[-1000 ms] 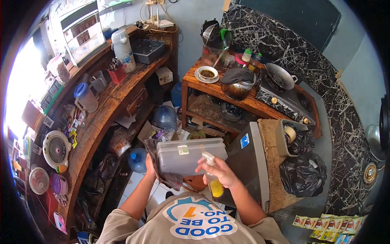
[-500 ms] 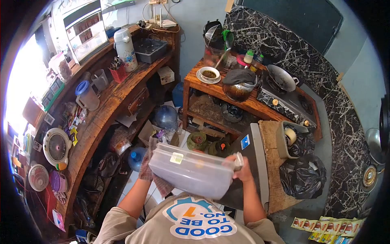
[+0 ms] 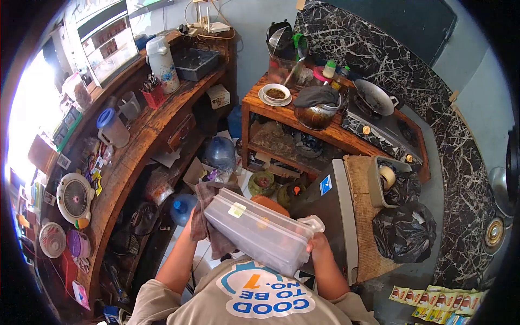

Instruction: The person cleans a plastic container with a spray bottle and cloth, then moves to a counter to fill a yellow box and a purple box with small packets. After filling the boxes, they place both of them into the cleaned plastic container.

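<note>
Plastic box (image 3: pixel 257 230): clear, lidded, tilted, held up nr shirt (image 3: pixel 265 292).
L hand (image 3: pixel 190 221): mostly hidden by brown cloth (image 3: pixel 208 208) at box's L end; grip, can't tell.
R hand (image 3: pixel 318 241): closed w/ white-topped spray bottle (image 3: pixel 313 223), touching box's R end.

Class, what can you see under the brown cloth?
The left hand reaches under the cloth at one end of the plastic box. Its fingers are covered, so their grip cannot be seen.
</note>
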Motion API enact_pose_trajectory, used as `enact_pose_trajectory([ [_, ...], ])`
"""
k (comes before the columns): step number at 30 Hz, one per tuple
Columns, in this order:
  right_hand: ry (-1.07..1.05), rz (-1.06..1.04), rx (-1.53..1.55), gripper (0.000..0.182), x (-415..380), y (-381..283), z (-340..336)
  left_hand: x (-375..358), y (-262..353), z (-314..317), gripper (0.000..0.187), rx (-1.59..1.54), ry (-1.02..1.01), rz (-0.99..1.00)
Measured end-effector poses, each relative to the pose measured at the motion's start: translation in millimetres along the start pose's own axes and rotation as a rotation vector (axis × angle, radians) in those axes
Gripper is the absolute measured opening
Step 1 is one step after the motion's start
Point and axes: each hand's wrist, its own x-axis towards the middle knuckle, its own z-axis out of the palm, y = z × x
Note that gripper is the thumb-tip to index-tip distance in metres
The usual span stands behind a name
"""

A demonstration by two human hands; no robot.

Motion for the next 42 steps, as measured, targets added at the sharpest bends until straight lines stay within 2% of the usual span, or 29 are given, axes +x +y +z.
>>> enact_pose_trajectory([
  [1,0.225,-0.007,0.046,0.064,-6.3,1.9,13.4,-12.3,6.5,9.3,0.045,-0.066,-0.041,-0.029],
  [2,0.222,-0.003,0.049,0.064,-6.1,3.4,10.2,-21.6,9.1,21.8,0.045,-0.067,-0.035,-0.027],
  [4,0.154,-0.056,0.055,0.063,0.5,0.4,6.6,-31.3,9.2,43.0,0.045,0.083,0.134,0.159],
  [5,0.164,-0.139,0.076,0.062,0.8,-0.4,8.3,-25.9,10.2,24.0,0.043,0.468,0.058,0.339],
  [6,0.162,-0.138,0.075,0.062,4.6,-7.7,15.2,-29.9,17.5,35.3,0.043,0.466,0.058,0.340],
  [8,0.179,-0.118,0.078,0.055,14.0,-18.2,23.6,-47.6,39.0,78.7,0.039,0.994,-0.307,0.747],
  [10,0.132,-0.109,0.026,0.048,31.2,-17.3,26.9,-59.5,33.5,103.6,0.038,1.428,-0.407,0.799],
  [12,0.016,0.016,-0.337,0.045,49.9,-30.1,45.1,-79.4,4.4,129.2,0.039,1.448,-0.338,0.667],
  [13,0.053,0.098,-0.364,0.039,49.0,-28.4,44.0,-80.6,-7.8,133.9,0.039,1.373,-0.358,0.729],
  [14,0.046,0.095,-0.366,0.039,45.1,-22.2,39.9,-79.3,-14.7,137.3,0.039,1.297,-0.382,0.792],
  [15,0.128,0.095,-0.293,0.037,42.1,-16.9,38.1,-79.6,-14.8,141.3,0.039,1.298,-0.381,0.798],
  [16,0.213,0.098,-0.218,0.035,39.0,-14.7,35.5,-82.4,-14.7,145.3,0.037,1.254,-0.461,0.891],
  [17,0.151,0.060,-0.273,0.038,35.0,-20.4,28.7,-84.8,-15.7,146.8,0.034,1.205,-0.543,0.977],
  [18,0.156,0.066,-0.271,0.038,41.0,-32.0,37.8,-80.6,-14.0,143.4,0.034,1.201,-0.543,0.970],
  [20,-0.041,0.115,-0.386,0.040,52.7,-50.0,57.9,-56.6,-0.4,125.4,0.027,1.216,-0.485,0.941],
  [22,0.035,0.098,-0.329,0.038,52.8,-47.6,59.8,-18.2,10.2,102.6,0.023,1.285,-0.247,0.932],
  [23,0.106,0.081,-0.274,0.036,53.8,-47.3,60.0,-12.6,12.2,95.6,0.023,1.288,-0.250,0.936],
  [25,0.097,0.051,-0.290,0.038,54.2,-45.3,52.6,-8.7,17.7,95.2,0.025,1.191,-0.284,0.860],
  [26,0.090,0.024,-0.305,0.040,54.9,-44.3,46.0,-11.5,11.7,98.1,0.026,1.174,-0.346,0.882],
  [29,-0.016,0.060,-0.408,0.045,50.4,-41.2,21.2,-59.4,-9.9,136.2,0.031,1.088,-0.592,0.915],
  [30,-0.014,0.061,-0.407,0.045,49.3,-31.0,25.1,-72.4,-11.6,148.8,0.031,1.088,-0.592,0.913],
  [32,0.496,-0.208,-0.349,0.050,43.7,-8.6,39.0,-89.0,-15.3,166.1,0.039,1.342,-0.743,1.131],
  [33,0.496,-0.202,-0.352,0.050,42.9,-12.3,39.1,-85.1,-16.5,164.0,0.039,1.336,-0.740,1.131],
  [36,0.269,-0.032,-0.531,0.045,55.3,-39.3,44.7,-47.5,-12.1,141.9,0.048,1.165,-0.644,1.112],
  [37,0.103,0.097,-0.535,0.036,68.0,-57.2,53.6,-29.4,-8.3,130.1,0.052,1.116,-0.597,1.063],
  [40,0.177,0.048,-0.580,0.028,78.9,-60.4,63.6,-17.5,-4.2,121.4,0.057,1.096,-0.541,0.942],
  [42,0.181,0.055,-0.558,0.029,77.6,-53.2,54.4,-21.6,-5.6,124.6,0.058,1.117,-0.535,0.873],
])
